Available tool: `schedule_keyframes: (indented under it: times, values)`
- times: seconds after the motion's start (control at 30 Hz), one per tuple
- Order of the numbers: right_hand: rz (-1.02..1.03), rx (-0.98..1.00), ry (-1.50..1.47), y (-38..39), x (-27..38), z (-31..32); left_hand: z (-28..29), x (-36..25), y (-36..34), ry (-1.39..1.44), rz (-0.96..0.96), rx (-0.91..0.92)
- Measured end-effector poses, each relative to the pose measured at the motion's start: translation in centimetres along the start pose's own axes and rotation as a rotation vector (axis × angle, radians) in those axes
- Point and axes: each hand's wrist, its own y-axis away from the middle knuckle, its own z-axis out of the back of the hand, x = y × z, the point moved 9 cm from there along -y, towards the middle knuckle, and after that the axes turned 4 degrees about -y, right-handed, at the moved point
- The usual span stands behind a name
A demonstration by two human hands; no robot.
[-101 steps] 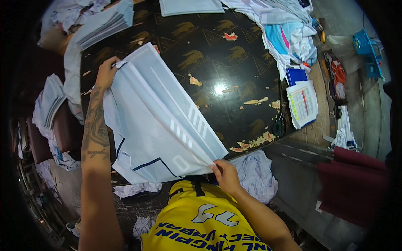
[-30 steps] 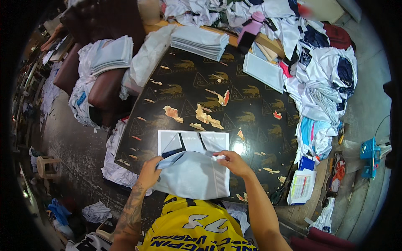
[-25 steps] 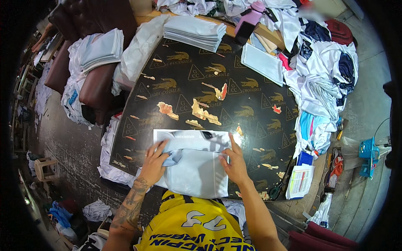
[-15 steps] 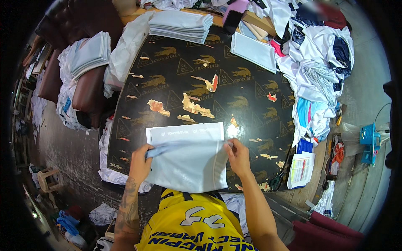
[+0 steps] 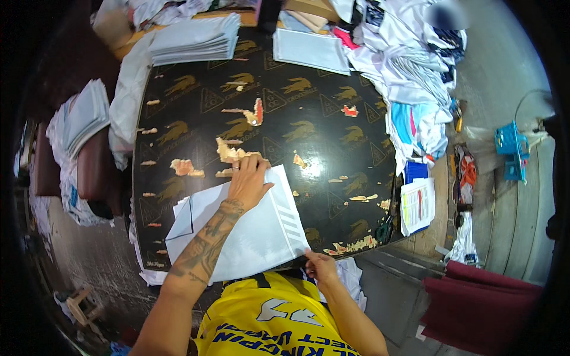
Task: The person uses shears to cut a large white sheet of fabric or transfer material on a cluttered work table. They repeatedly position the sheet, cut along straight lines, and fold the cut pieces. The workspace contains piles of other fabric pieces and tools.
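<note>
A pale grey-blue fabric piece (image 5: 249, 237) lies folded and slanted at the near edge of the dark table (image 5: 332, 207). White slanting stripes run along its right side, and a thin dark line marks a flap at its left. My left hand (image 5: 248, 181) rests across the far edge of the fabric, fingers stretched out and thumb apart; the forearm covers part of the cloth. At the near right corner, my right hand (image 5: 321, 265) pinches the fabric between thumb and fingers.
Folded fabric stacks (image 5: 196, 41) and a flat white bundle (image 5: 312, 52) sit along the far edge. Heaped white garments (image 5: 404, 77) crowd the right side. Scissors (image 5: 384, 228) and a paper sheet (image 5: 417, 204) lie near the right edge. More folded cloth (image 5: 86, 118) rests on a brown chair at left.
My left hand has moved from the fabric's left side to its far edge. My right hand has come down to the near right corner. The fabric has turned and spread out, and the view has shifted.
</note>
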Motion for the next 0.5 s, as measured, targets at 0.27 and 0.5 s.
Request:
schedule_keyframes:
  times: [0.27,0.5]
  values:
    - [0.968,0.092,-0.155,11.6,18.1,4.0,15.1,-9.5,-8.7,0.563,-0.234,0.001]
    - [1.396,-0.141,0.484,19.5,28.3,10.3,18.3,-13.0,-2.4,0.460,-0.270,-0.272]
